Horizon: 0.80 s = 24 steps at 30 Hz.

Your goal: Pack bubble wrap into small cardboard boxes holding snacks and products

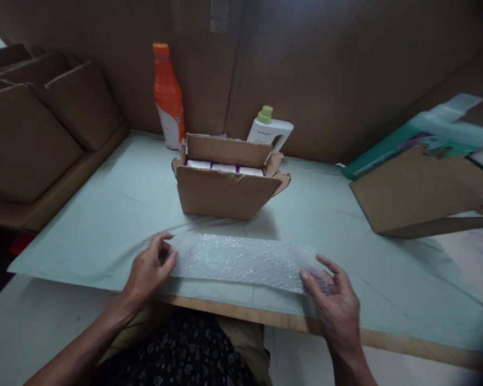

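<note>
Stretched between my two hands, near the table's front edge, is a long strip of clear bubble wrap point(241, 261). My left hand point(153, 266) pinches its left end between thumb and fingers. At the right end, my right hand point(336, 297) has its thumb and curled fingers closed on the wrap. Just beyond the strip stands a small cardboard box point(225, 194) with its top flaps up. Inside it, the white tops of three packs point(224, 168) with purple edges show in a row; how deep they go is hidden.
Behind the box stand an orange bottle point(169, 96) and a white jug with a green cap point(268, 130). Cardboard boxes point(36, 139) line the left side. At the right, another carton point(422, 193) stands before green bottles point(418, 134). A pale green sheet point(116, 214) covers the table.
</note>
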Tool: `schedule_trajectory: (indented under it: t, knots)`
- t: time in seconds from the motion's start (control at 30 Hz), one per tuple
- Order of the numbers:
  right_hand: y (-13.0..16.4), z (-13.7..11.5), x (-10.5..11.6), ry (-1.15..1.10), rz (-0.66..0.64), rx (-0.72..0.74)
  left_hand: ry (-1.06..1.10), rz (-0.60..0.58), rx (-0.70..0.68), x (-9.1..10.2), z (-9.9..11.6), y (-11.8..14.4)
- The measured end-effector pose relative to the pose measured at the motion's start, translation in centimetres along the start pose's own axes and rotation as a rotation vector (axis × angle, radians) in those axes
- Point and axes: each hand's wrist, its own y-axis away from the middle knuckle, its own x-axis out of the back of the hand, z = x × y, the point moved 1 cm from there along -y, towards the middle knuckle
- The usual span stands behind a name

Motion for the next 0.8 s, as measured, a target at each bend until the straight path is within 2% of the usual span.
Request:
schedule_trajectory:
  t: [0.07,0.13,0.2,0.27,0.33,0.4,0.47,0.53,0.6,0.7,0.8]
  knots:
    - [-0.2,-0.3,1.2,0.106,0.052,0.018,-0.049,-0.010,-0.095,-0.8,1.0,-0.4]
    - [0.0,-1.2,1.8,0.230,0.065,0.087,-0.069,0.068,-0.166,-1.4,1.9,-0.6]
    - [0.5,-2.5,1.5,0.306,0.036,0.185,0.049,0.112,-0.175,-1.6,2.8,-0.6]
    - [1.5,-4.3,0.0,0.310,-0.018,0.273,0.276,-0.009,-0.115,-1.6,3.7,-0.3]
    - [2.8,-6.2,-2.6,0.263,-0.118,0.330,0.521,-0.252,-0.012,-1.9,4.6,0.0]
    - [4.3,-8.1,-5.5,0.170,-0.273,0.379,0.706,-0.467,0.085,-2.5,5.5,0.2]
    - [5.6,-9.5,-7.8,0.056,-0.449,0.424,0.716,-0.531,0.132,-3.2,5.8,0.0]
    - [6.2,-10.0,-8.9,-0.033,-0.535,0.449,0.595,-0.463,0.147,-3.9,5.5,-0.5]
    - [5.9,-9.5,-8.8,-0.034,-0.477,0.461,0.467,-0.375,0.145,-4.3,4.7,-1.0]
    - [4.7,-7.6,-8.2,0.130,-0.364,0.543,0.373,-0.304,0.134,-4.1,3.5,-1.4]
    - [4.1,-5.8,-9.0,0.320,-0.387,0.656,0.179,-0.269,0.110,-3.5,3.0,-1.6]
